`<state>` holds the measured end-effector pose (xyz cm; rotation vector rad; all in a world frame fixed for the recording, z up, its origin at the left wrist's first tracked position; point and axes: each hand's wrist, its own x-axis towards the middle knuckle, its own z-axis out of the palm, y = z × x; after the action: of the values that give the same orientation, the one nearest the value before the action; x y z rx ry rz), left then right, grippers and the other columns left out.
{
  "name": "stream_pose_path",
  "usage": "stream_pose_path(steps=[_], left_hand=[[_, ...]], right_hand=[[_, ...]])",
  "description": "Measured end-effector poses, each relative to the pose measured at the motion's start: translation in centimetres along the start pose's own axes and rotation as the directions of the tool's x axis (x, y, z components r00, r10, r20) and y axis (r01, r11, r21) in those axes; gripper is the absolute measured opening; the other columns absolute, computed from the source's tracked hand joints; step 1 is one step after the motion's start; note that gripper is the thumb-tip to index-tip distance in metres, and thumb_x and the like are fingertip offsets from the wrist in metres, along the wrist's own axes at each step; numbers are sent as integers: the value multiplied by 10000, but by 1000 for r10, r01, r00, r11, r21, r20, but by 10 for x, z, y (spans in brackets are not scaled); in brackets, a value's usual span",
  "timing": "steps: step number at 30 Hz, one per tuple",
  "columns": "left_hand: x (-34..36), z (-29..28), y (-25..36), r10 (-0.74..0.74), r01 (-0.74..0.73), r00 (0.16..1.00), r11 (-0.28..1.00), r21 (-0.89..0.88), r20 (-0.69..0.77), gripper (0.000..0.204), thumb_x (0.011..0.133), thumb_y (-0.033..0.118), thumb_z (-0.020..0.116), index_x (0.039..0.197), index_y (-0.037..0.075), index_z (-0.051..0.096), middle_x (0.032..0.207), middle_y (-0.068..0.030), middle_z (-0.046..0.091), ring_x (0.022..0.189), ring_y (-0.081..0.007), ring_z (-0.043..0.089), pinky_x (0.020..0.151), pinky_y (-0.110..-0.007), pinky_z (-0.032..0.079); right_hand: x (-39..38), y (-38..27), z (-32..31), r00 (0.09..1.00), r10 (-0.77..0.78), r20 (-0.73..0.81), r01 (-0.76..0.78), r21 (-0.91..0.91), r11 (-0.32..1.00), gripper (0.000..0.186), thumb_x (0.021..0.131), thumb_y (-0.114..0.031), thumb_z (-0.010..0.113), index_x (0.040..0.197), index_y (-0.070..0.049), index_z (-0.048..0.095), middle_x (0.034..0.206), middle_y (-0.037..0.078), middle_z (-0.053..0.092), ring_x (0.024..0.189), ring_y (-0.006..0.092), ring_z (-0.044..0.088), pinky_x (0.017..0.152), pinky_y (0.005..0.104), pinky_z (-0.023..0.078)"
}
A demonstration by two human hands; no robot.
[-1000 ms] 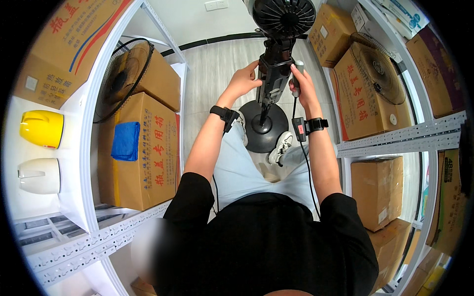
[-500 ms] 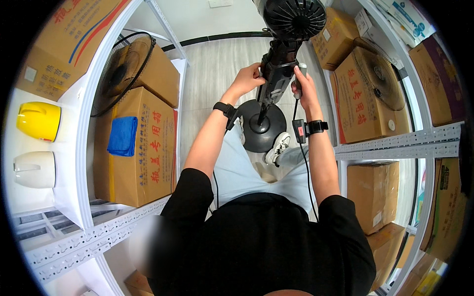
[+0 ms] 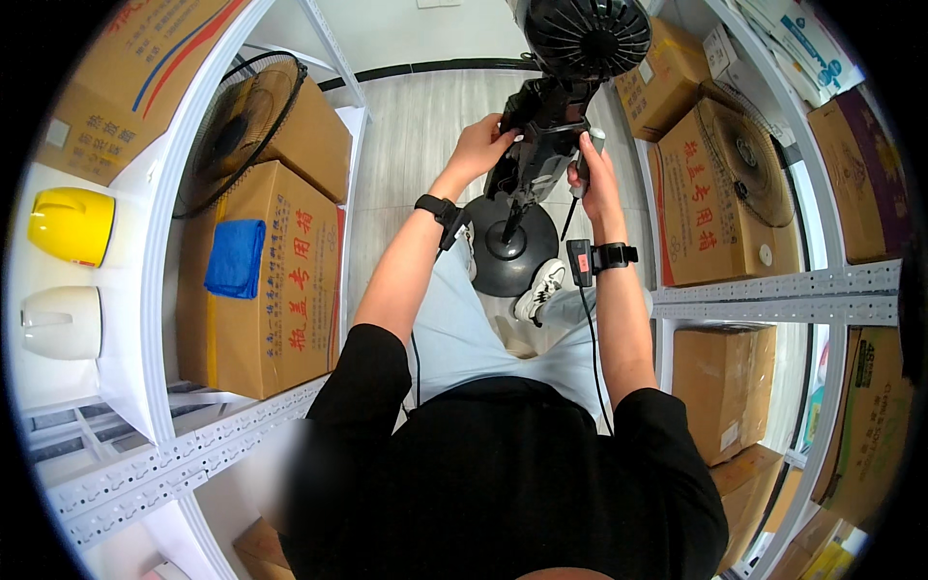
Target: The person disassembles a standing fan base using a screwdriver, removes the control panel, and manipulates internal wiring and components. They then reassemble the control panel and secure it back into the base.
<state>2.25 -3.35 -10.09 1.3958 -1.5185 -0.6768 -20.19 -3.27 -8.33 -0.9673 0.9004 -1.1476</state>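
A black pedestal fan stands before me, its round motor housing [image 3: 597,41] at the top and its base [image 3: 510,261] on the floor between my feet. My left hand [image 3: 478,150] is closed on the left edge of the glossy black casing [image 3: 541,159] on the fan's column, which looks parted there from the darker piece behind it. My right hand [image 3: 596,179] grips a grey-handled screwdriver [image 3: 596,141] beside the casing's right edge. The dark shaft points down and touches nothing that I can see. The far side of the casing is hidden.
White metal shelves flank me, holding cardboard boxes [image 3: 266,280]. Wire fan grilles [image 3: 242,135] lean on both sides. A folded blue cloth [image 3: 235,258] lies on a left box, near a yellow kettle [image 3: 71,225] and a white kettle [image 3: 62,322]. Cables hang from my wrist straps.
The casing has swung out and now looks wider, tilting left with my left hand at its edge. My right hand, still with the screwdriver, has barely moved.
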Motion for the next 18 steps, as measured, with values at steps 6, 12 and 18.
stream_pose_path(steps=[6, 12, 18], left_hand=[[-4, -21, -30, -78, 78, 978, 997, -9, -192, 354, 916, 333, 695, 987, -10, 651, 666, -76, 600, 606, -154, 531, 568, -335, 425], [-13, -63, -55, -129, 168, 932, 982, 88, -340, 406, 896, 353, 715, 1025, -28, 659, 642, -83, 604, 585, -153, 546, 563, -325, 448], [-27, -110, -60, -112, 193, 883, 972, 137, -455, 423, 928, 381, 687, 837, -19, 580, 618, -32, 503, 609, -122, 450, 568, -329, 391]], right_hand=[[-17, 16, -14, 982, -133, -135, 138, 33, 990, 435, 946, -343, 669, 1268, -68, 572, 1004, 62, 668, 521, 59, 500, 446, 206, 334], [-48, 43, -38, 984, -91, -156, 99, 40, 994, 330, 927, -257, 692, 1155, -45, 583, 1144, 124, 694, 521, 58, 495, 449, 203, 353], [-68, 73, -34, 1000, 13, -24, -14, -39, 999, 210, 898, -231, 729, 937, -74, 594, 917, 92, 725, 548, 72, 520, 480, 227, 387]])
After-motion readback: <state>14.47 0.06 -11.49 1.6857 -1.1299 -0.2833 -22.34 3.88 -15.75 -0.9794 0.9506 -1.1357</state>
